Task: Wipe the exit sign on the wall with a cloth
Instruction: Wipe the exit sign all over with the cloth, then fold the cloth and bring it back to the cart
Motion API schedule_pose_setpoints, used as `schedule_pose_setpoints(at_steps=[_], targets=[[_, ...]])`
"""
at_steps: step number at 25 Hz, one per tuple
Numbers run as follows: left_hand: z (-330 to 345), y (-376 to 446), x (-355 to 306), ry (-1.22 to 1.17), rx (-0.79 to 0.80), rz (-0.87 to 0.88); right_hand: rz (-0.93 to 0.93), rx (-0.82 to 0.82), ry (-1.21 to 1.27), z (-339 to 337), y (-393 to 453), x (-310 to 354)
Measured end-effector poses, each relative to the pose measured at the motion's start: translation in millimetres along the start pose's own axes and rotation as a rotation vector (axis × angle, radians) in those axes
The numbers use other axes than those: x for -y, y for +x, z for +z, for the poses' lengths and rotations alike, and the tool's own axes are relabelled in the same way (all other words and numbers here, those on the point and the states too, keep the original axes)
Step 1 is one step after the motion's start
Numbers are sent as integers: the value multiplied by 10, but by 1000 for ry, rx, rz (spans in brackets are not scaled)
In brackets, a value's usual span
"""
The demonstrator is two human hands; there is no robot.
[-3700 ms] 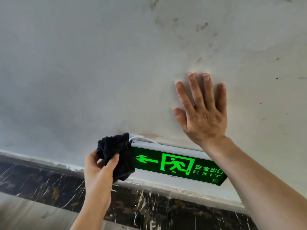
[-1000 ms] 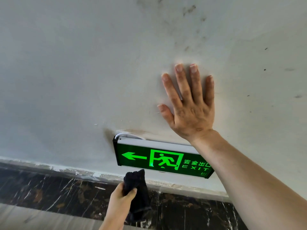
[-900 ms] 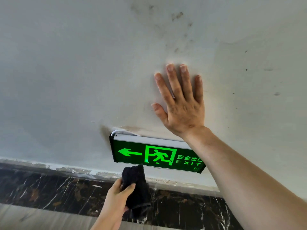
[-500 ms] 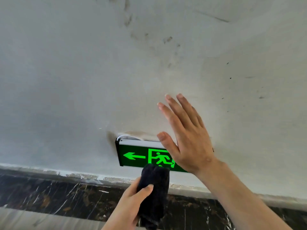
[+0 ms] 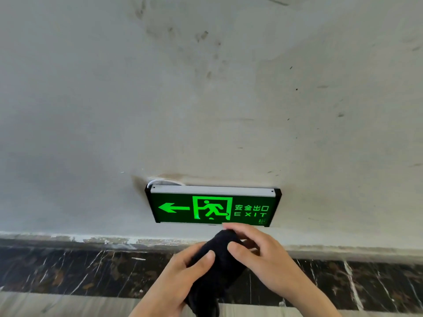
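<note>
Exit sign (image 5: pixel 212 208), one lit green panel with an arrow, a running figure and the word EXIT, hangs low on the grey plastered wall (image 5: pixel 206 99), just above the dark marble skirting (image 5: pixel 68 271). One white cable (image 5: pixel 164 180) loops out at its top, at about eleven o'clock from the panel's middle. One black cloth (image 5: pixel 215 271) is bunched between two hands at six o'clock from the sign, close beneath its lower edge but not touching it. The left hand (image 5: pixel 180 277) grips the cloth from the nine o'clock side, thumb laid across the fabric. The right hand (image 5: pixel 263 255) comes in from three o'clock, thumb and fingers (image 5: pixel 235 226) curled over the top of the bundle, pinching it. Both hands on one cloth, off the panel, suggests a refold or a handover to present a fresh face before the next pass. No wiping contact is made at this moment. Counted: one sign, one cloth, one cable, two hands.
</note>
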State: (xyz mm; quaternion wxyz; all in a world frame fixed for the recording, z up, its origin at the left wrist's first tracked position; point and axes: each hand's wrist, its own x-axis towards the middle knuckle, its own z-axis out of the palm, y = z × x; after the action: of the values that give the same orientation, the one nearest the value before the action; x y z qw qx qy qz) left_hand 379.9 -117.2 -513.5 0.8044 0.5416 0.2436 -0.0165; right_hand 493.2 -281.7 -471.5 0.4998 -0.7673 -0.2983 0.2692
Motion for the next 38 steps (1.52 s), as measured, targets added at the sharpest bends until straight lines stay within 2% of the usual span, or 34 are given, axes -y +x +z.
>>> schedule_pose_setpoints(at_steps=[5, 9, 13, 17, 26, 31, 35, 38], targets=[[-33, 33, 39, 15, -12, -15, 68, -68, 103, -5, -87, -103], [-60, 5, 23, -32, -2, -124, 158, -240, 231, 21, -110, -156], [76, -222, -221, -13, 25, -241, 241, -312, 271, -11, -237, 110], [260, -515, -688, -3, -23, -222, 266, -397, 327, -227, -382, 653], [931, -1287, -2234, -12, -190, -81, 292, -383, 392, -924, -756, 2282], [1261, -1790, -3127, -118, -265, -65, 295, -379, 421, -1267, -1015, 3177], [1538, -2174, -3694, -209, -241, -72, 282, -349, 472, -1484, -1180, 3747], [1722, -2471, -4000, -250, -163, -75, 279, -301, 527, -1635, -1337, 4101]])
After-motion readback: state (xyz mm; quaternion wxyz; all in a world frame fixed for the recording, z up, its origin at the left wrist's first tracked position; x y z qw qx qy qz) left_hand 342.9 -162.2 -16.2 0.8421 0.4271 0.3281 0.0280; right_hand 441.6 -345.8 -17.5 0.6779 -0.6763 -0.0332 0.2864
